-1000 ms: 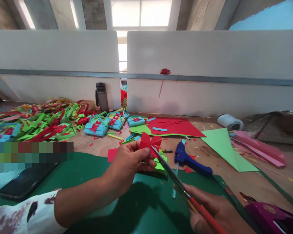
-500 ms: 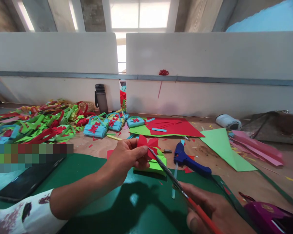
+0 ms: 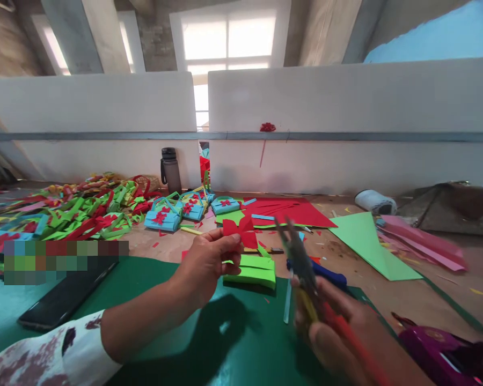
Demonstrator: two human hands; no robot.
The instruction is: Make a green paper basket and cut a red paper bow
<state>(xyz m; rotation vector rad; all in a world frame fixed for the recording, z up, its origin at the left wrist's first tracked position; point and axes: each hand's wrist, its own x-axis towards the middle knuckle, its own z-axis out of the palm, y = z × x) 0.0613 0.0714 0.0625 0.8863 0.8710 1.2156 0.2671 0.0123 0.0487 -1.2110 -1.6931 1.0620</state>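
Observation:
Between its thumb and fingers, my left hand [image 3: 209, 262] pinches a red paper flower [image 3: 241, 229] with pointed petals. My right hand [image 3: 342, 316] is wrapped round the red handles of a pair of scissors [image 3: 304, 262]. Their blades point up and away, smeared by motion, apart from the flower. A folded bright green paper bag [image 3: 253, 271] lies just beyond the left fingers, at the far edge of the green mat [image 3: 177, 348]. Partly hidden behind the scissors is a blue glue gun [image 3: 332, 277], with a clear glue stick [image 3: 287, 304] near it.
Blue paper bags [image 3: 163, 217] with red flowers stand beyond the mat, beside a heap of green and red paper pieces [image 3: 84, 206]. Red sheets [image 3: 285, 209], a light green sheet [image 3: 376, 249] and a grey bottle [image 3: 171, 169] lie farther back. A black phone [image 3: 66, 295] rests at left.
The scissors have moved away from the flower, and their blades have swung more upright. The left hand still holds the flower. The view has tilted up slightly.

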